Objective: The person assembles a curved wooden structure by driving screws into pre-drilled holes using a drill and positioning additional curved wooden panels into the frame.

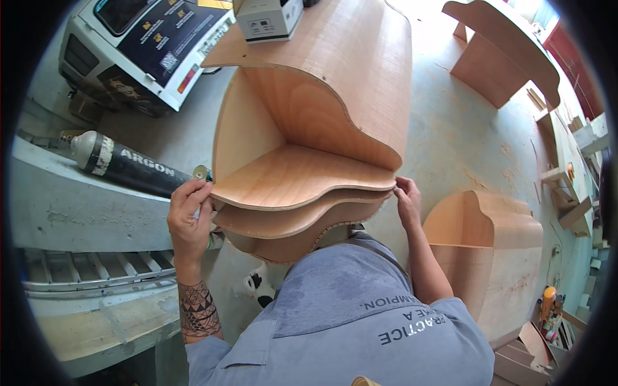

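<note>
In front of me stands a curved plywood cabinet (370, 71) with an open compartment facing me. A plywood panel (296, 177) with a wavy front edge lies level across that compartment. My left hand (190, 215) is closed on the panel's left corner, fingertips pinching its edge. At the opposite end, my right hand (407, 196) grips the right corner between thumb and fingers. Just under the panel, a second wavy plywood board (283, 220) shows, with a lower curved edge (277, 248) beneath it. What bears the panel's back is hidden.
A box (269, 22) sits on the cabinet top. Left of me lies a dark gas cylinder (135, 164) beside a grey ledge (84, 212). A black-and-white animal (259, 286) is on the floor near my body. More plywood units stand right (489, 251) and far right (492, 64).
</note>
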`<state>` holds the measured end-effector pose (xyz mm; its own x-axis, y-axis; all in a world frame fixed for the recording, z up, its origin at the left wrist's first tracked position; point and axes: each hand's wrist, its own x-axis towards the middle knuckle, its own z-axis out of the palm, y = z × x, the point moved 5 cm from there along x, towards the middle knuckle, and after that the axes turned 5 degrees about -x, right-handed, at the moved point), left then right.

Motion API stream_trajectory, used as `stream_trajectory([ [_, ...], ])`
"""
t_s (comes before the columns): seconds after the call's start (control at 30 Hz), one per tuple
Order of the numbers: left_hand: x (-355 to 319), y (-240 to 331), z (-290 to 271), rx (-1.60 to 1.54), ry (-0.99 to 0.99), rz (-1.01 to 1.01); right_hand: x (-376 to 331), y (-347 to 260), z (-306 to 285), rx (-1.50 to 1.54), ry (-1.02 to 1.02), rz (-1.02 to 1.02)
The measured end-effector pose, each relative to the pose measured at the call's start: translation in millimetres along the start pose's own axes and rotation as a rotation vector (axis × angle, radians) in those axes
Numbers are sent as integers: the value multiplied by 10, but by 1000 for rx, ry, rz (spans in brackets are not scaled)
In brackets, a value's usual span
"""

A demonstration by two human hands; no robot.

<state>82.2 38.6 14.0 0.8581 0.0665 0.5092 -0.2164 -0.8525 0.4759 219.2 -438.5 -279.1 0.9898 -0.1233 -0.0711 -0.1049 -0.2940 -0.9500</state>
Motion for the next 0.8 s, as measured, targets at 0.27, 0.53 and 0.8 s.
stream_trajectory([
  [0.27, -295, -246, 147, -314, -6, -342, -137, 84, 228, 268, 43, 117],
  [0.53, -410, -251, 284, -420, 153, -391, -217, 35, 291, 403, 158, 70],
  [0.8, -424, -333, 253, -466, 126, -417, -241, -13, 184, 301, 154, -27],
])
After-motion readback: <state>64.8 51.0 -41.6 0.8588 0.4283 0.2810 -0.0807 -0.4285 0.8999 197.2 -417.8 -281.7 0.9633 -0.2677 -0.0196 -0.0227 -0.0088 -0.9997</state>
